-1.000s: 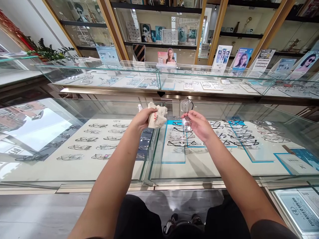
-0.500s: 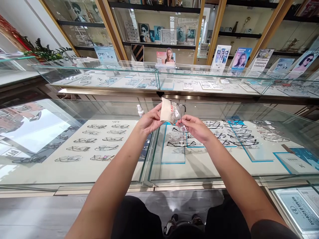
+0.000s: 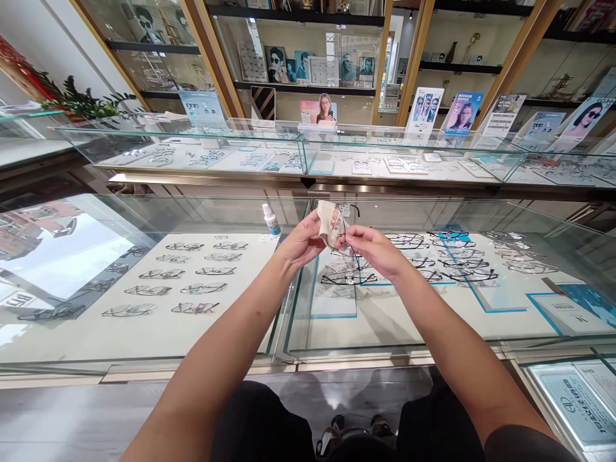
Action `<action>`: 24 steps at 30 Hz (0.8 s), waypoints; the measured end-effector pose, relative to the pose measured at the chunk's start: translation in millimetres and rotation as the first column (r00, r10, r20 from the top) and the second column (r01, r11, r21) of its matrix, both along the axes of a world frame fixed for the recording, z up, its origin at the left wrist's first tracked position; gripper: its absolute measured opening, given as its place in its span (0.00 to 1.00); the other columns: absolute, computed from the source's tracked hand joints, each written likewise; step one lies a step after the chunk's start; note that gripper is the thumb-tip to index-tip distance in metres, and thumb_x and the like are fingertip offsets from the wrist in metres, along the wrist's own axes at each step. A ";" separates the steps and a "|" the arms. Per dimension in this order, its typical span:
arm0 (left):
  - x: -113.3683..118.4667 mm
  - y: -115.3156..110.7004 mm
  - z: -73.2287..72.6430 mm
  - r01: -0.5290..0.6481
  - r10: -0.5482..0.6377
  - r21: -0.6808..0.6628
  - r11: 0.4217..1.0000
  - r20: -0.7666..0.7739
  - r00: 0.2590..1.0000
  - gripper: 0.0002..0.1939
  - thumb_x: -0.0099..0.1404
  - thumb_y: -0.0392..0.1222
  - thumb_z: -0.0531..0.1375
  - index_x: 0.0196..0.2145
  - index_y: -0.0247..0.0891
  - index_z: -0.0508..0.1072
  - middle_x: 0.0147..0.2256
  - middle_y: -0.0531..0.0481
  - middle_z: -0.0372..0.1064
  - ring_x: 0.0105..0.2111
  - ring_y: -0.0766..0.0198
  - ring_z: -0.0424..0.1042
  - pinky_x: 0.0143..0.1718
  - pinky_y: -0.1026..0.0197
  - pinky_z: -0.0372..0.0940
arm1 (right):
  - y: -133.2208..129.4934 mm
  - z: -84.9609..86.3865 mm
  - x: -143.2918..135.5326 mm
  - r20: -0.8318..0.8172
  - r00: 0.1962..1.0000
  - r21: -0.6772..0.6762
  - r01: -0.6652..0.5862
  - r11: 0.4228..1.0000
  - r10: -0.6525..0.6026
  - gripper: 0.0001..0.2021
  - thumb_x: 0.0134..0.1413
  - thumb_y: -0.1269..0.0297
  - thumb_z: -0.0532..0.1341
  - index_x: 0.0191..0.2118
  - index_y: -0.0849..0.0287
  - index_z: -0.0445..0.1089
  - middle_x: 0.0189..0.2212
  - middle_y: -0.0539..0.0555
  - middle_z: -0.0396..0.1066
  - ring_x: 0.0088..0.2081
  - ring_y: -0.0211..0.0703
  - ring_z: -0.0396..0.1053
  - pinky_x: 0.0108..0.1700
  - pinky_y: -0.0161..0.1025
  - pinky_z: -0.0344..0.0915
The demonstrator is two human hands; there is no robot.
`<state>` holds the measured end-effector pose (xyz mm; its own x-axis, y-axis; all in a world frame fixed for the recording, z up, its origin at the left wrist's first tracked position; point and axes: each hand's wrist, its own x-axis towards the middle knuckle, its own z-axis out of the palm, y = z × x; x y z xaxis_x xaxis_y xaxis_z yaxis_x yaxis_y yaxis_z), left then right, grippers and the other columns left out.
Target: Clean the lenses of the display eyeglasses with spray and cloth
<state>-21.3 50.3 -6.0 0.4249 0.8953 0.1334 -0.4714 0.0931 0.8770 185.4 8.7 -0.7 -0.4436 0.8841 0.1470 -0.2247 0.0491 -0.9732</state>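
Above the glass display counter, my left hand (image 3: 304, 240) is closed on a beige cleaning cloth (image 3: 331, 221) with red print. The cloth lies against a pair of eyeglasses (image 3: 355, 210), covering much of them; a dark temple tip sticks out at the upper right. My right hand (image 3: 369, 247) pinches the glasses by their near side, thumb and fingers pressed together. Just left of my hands stands a white spray bottle (image 3: 270, 220) with a blue label, on the counter.
Rows of eyeglasses (image 3: 214, 271) lie in the left case, and more frames (image 3: 464, 263) in the right one. A second glass showcase (image 3: 212, 144) with upright cards (image 3: 425, 112) runs behind. A cabinet with tools and a sign (image 3: 572, 401) is at lower right.
My left hand and the cloth have shifted right and slightly down, the cloth now folded further over the glasses. The spray bottle is more fully uncovered. My right hand has barely moved.
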 end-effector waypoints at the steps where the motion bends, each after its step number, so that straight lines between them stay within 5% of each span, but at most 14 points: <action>1: 3.2 -2.4 0.4 0.005 -0.005 0.008 1.000 0.006 1.000 0.29 0.53 0.46 0.78 0.50 0.41 0.75 0.38 0.48 0.79 0.30 0.62 0.78 0.33 0.60 0.75 | 0.3 -0.9 -0.3 0.001 1.000 0.002 -0.001 1.000 0.001 0.15 0.57 0.47 0.73 0.36 0.54 0.76 0.41 0.51 0.82 0.43 0.43 0.74 0.44 0.40 0.60; 8: 17.1 -11.5 1.3 -0.024 0.024 0.030 0.999 0.024 0.999 0.32 0.49 0.51 0.82 0.45 0.40 0.72 0.34 0.52 0.76 0.26 0.69 0.74 0.28 0.67 0.70 | 0.1 0.3 -2.7 -0.009 1.000 -0.021 0.010 1.000 -0.010 0.19 0.53 0.45 0.74 0.36 0.54 0.76 0.39 0.53 0.82 0.43 0.44 0.74 0.43 0.41 0.60; 15: 12.2 -3.8 -4.3 -0.162 0.161 0.029 0.986 0.022 0.987 0.34 0.52 0.59 0.80 0.46 0.41 0.69 0.33 0.54 0.77 0.24 0.65 0.75 0.25 0.62 0.71 | -2.5 3.0 -2.4 -0.009 1.000 -0.021 -0.015 1.000 0.015 0.18 0.55 0.45 0.73 0.35 0.55 0.75 0.38 0.52 0.80 0.42 0.43 0.72 0.43 0.40 0.60; 20: 17.7 -10.4 -2.8 -0.292 0.296 0.072 0.954 -0.058 0.953 0.33 0.53 0.64 0.78 0.39 0.42 0.66 0.26 0.57 0.73 0.18 0.68 0.69 0.21 0.63 0.65 | -2.6 0.2 -5.2 -0.005 0.999 -0.011 -0.055 0.998 0.054 0.18 0.56 0.45 0.73 0.34 0.55 0.75 0.37 0.53 0.80 0.41 0.42 0.71 0.43 0.40 0.61; 24: 24.4 -19.3 -0.8 -0.261 0.282 0.151 0.954 -0.145 0.948 0.30 0.57 0.69 0.73 0.37 0.43 0.67 0.23 0.56 0.72 0.18 0.66 0.69 0.23 0.61 0.67 | -2.7 0.9 -7.3 -0.031 0.999 -0.028 -0.040 0.999 0.039 0.20 0.52 0.43 0.75 0.32 0.55 0.75 0.35 0.53 0.79 0.41 0.44 0.71 0.44 0.41 0.62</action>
<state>3.1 31.0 -6.8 0.1938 0.9596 0.2041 -0.3126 -0.1367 0.9400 178.1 6.0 0.2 -0.4739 0.8700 0.1359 -0.2559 0.0116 -0.9666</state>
